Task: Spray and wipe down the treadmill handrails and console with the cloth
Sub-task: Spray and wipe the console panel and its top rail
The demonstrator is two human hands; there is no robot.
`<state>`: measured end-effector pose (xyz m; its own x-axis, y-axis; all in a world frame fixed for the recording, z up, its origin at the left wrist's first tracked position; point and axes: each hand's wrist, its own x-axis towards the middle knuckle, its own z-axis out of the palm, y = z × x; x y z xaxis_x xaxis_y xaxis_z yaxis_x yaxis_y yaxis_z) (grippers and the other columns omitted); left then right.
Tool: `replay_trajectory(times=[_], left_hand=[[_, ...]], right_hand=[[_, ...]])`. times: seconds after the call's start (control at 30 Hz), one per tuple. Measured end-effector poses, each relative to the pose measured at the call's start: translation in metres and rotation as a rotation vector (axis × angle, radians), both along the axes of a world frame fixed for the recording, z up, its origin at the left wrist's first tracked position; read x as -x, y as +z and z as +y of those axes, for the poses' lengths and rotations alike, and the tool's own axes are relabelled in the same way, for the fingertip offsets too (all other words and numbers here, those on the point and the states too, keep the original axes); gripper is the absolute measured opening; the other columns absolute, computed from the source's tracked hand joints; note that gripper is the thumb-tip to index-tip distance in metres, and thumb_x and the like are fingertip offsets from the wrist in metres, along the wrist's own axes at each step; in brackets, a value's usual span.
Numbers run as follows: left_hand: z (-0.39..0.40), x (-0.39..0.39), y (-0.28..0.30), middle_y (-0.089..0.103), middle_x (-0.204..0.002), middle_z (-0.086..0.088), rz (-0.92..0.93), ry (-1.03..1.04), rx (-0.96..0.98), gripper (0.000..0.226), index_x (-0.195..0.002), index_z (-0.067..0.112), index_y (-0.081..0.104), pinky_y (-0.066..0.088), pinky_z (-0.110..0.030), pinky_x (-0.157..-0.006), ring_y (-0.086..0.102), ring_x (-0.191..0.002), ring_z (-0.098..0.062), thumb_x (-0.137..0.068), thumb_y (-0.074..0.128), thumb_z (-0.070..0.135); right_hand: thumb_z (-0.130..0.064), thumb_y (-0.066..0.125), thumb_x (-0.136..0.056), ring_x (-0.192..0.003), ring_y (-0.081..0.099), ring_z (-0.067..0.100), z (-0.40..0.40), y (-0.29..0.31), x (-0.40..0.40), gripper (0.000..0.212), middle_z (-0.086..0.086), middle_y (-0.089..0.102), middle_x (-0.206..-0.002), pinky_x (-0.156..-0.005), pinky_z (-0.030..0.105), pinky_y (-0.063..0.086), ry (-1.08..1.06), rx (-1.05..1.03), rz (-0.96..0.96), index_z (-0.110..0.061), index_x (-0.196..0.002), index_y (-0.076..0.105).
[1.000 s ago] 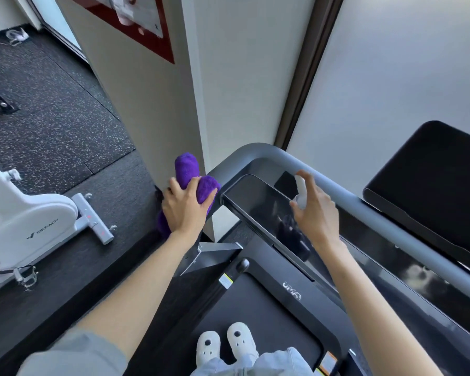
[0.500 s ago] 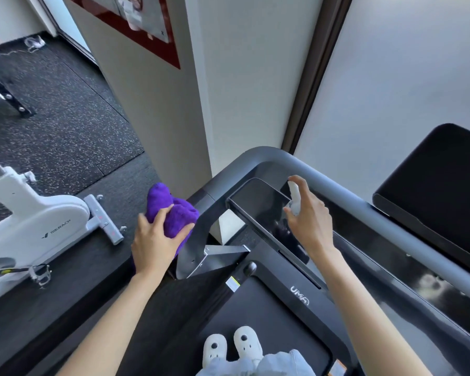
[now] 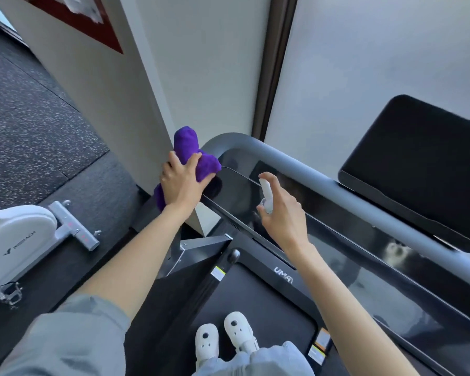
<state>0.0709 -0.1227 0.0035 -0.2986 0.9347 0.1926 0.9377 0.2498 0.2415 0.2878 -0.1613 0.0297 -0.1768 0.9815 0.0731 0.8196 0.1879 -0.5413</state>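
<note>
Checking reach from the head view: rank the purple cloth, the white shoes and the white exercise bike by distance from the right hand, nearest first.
Measured from the right hand:
1. Purple cloth, up left, bunched in the left hand at the console corner.
2. White shoes, below on the treadmill belt.
3. White exercise bike, far left on the floor.

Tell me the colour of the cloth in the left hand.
Purple; the cloth shows clearly in the head view.

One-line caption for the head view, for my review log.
Left hand presses a purple cloth at the treadmill console corner; right hand aims a small white spray bottle over the screen.
</note>
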Motion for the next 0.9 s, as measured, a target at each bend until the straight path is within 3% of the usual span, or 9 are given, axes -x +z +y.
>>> replay_trajectory(times=[0.17, 0.33, 0.73, 0.9], left_hand=[[-0.076, 0.038, -0.009, 0.045, -0.11, -0.019, 0.046, -0.038, -0.091, 0.061, -0.119, 0.025, 0.06, 0.049, -0.047, -0.059, 0.052, -0.087, -0.041, -0.065, 0.085, 0.04], [-0.122, 0.057, -0.027, 0.043, -0.11, -0.021, 0.069, 0.029, -0.144, 0.063, -0.122, 0.026, 0.056, 0.049, -0.049, -0.058, 0.051, -0.088, -0.04, -0.068, 0.084, 0.039], [0.064, -0.024, -0.012, 0.045, -0.119, -0.026, 0.143, -0.119, -0.025, 0.057, -0.126, 0.019, 0.051, 0.046, -0.046, -0.074, 0.05, -0.095, -0.04, -0.084, 0.061, 0.058], [0.063, -0.019, -0.002, 0.043, -0.126, -0.023, 0.094, -0.192, 0.001, 0.055, -0.13, 0.022, 0.052, 0.045, -0.049, -0.08, 0.049, -0.101, -0.041, -0.087, 0.059, 0.055]], right_hand=[[-0.01, 0.061, -0.084, -0.071, 0.057, 0.029, 0.002, 0.003, 0.004, 0.06, -0.003, 0.06, -0.091, -0.063, 0.039, 0.051, -0.009, -0.007, 0.021, -0.037, -0.127, 0.029], [-0.011, 0.062, -0.084, -0.073, 0.057, 0.029, 0.003, 0.003, 0.006, 0.061, -0.004, 0.061, -0.094, -0.064, 0.039, 0.051, -0.026, 0.013, 0.061, -0.039, -0.126, 0.027], [-0.01, 0.06, -0.085, -0.077, 0.055, 0.027, -0.009, -0.012, -0.011, 0.063, -0.005, 0.06, -0.092, -0.065, 0.037, 0.049, -0.125, 0.06, 0.074, -0.041, -0.128, 0.025], [-0.011, 0.061, -0.085, -0.075, 0.053, 0.026, -0.008, -0.007, -0.008, 0.062, -0.005, 0.059, -0.093, -0.061, 0.032, 0.043, -0.114, 0.055, 0.052, -0.039, -0.13, 0.028]])
